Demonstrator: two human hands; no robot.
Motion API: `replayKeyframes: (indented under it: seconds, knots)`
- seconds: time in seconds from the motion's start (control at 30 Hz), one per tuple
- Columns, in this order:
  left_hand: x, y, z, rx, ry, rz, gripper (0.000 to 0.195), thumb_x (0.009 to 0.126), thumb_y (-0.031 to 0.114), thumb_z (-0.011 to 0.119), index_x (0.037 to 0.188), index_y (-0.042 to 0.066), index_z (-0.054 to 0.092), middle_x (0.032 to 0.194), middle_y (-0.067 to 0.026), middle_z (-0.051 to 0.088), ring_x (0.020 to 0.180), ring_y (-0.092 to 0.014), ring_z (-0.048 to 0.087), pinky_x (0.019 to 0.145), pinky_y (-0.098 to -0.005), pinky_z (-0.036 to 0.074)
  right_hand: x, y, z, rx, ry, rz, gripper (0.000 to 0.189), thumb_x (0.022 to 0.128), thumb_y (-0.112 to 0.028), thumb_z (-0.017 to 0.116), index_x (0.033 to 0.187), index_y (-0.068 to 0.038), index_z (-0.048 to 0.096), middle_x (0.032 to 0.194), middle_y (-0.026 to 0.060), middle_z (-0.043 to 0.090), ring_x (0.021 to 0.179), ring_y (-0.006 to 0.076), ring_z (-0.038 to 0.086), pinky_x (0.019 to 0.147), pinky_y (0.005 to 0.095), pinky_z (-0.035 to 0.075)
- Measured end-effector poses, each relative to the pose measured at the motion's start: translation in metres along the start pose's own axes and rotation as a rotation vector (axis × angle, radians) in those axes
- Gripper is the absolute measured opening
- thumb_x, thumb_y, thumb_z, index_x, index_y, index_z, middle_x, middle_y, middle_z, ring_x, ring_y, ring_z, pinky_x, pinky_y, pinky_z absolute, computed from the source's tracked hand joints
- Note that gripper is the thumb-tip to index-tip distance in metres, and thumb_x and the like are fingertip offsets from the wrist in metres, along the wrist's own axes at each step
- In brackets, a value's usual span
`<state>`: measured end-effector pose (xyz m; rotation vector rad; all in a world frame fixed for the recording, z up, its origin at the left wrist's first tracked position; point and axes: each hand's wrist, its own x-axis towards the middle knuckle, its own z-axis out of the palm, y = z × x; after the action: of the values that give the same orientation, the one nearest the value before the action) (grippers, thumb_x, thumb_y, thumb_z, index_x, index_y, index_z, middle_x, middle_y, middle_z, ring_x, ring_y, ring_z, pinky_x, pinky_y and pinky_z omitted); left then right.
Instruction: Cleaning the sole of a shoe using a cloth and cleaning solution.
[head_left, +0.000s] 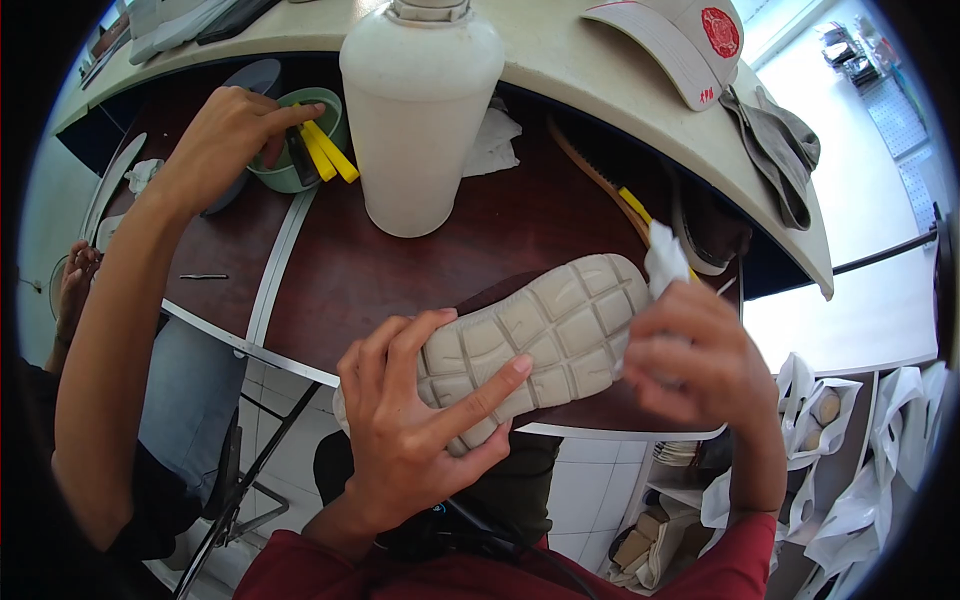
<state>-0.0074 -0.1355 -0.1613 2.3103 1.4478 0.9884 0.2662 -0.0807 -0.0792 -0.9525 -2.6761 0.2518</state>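
Observation:
My left hand (420, 412) grips a shoe by its heel end, its beige, block-patterned rubber sole (540, 330) turned up towards me. Beside the toe, my right hand (690, 352) is closed around a white cloth or tissue (664, 259), slightly blurred; a thin white stick and a bit of yellow show near its fingers. Whether the cloth touches the sole's edge cannot be told. Beyond the shoe stands a large white plastic bottle (420, 127). A co-worker's hand (255, 127) reaches into a green bowl (334, 112) holding yellow-handled tools (326, 154).
A raised cream shelf (540, 45) curves across the back, bearing a cap (675, 45) and a grey cloth (776, 150). A wooden-handled brush (592, 172) and a dark shoe (705, 232) lie beneath it. Plastic bags (825, 420) hang at the lower right. The co-worker's arm spans the left.

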Motion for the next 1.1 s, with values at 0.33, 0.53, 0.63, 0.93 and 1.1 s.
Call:
replayKeyframes:
  seconds: [0.33, 0.53, 0.63, 0.93, 1.1]
  knots:
    - [0.001, 0.000, -0.004, 0.006, 0.012, -0.012, 0.061, 0.055, 0.023, 0.084, 0.114, 0.033, 0.079, 0.132, -0.0168, 0.056, 0.117, -0.039, 0.052, 0.100, -0.0489, 0.038, -0.006, 0.010, 0.011, 0.080, 0.148, 0.018, 0.020, 0.066, -0.007, 0.079, 0.081, -0.008, 0.067, 0.088, 0.0057, 0.062, 0.078, 0.0252, 0.059, 0.070, 0.0370, 0.046]
    - [0.001, -0.002, -0.002, -0.003, 0.010, -0.005, 0.061, 0.055, 0.023, 0.084, 0.115, 0.033, 0.078, 0.133, -0.0167, 0.056, 0.117, -0.039, 0.052, 0.101, -0.0490, 0.038, -0.010, 0.020, 0.017, 0.078, 0.202, 0.006, 0.020, 0.064, -0.006, 0.079, 0.080, -0.008, 0.067, 0.088, 0.0056, 0.064, 0.080, 0.0245, 0.059, 0.070, 0.0379, 0.048]
    - [-0.002, -0.002, 0.000, -0.009, 0.020, 0.000, 0.061, 0.055, 0.023, 0.084, 0.115, 0.033, 0.078, 0.132, -0.0166, 0.056, 0.117, -0.038, 0.052, 0.101, -0.0490, 0.038, -0.009, -0.002, 0.024, 0.123, 0.134, -0.128, 0.020, 0.065, -0.008, 0.079, 0.081, -0.008, 0.069, 0.088, 0.0055, 0.064, 0.081, 0.0255, 0.060, 0.072, 0.0373, 0.048]
    - [-0.001, 0.001, -0.003, 0.006, 0.032, -0.003, 0.060, 0.056, 0.024, 0.085, 0.115, 0.033, 0.078, 0.131, -0.0161, 0.057, 0.117, -0.038, 0.053, 0.099, -0.0491, 0.039, -0.003, 0.006, 0.022, 0.060, 0.247, 0.075, 0.020, 0.065, -0.004, 0.079, 0.081, -0.007, 0.069, 0.086, 0.0050, 0.063, 0.079, 0.0249, 0.058, 0.072, 0.0367, 0.049]
    - [-0.002, -0.001, -0.003, -0.008, 0.027, 0.004, 0.059, 0.057, 0.025, 0.085, 0.115, 0.034, 0.078, 0.132, -0.0156, 0.057, 0.117, -0.037, 0.053, 0.099, -0.0491, 0.039, 0.006, -0.008, 0.021, 0.132, 0.182, 0.025, 0.019, 0.066, -0.003, 0.078, 0.082, -0.007, 0.068, 0.086, 0.0062, 0.062, 0.079, 0.0264, 0.058, 0.069, 0.0372, 0.048]
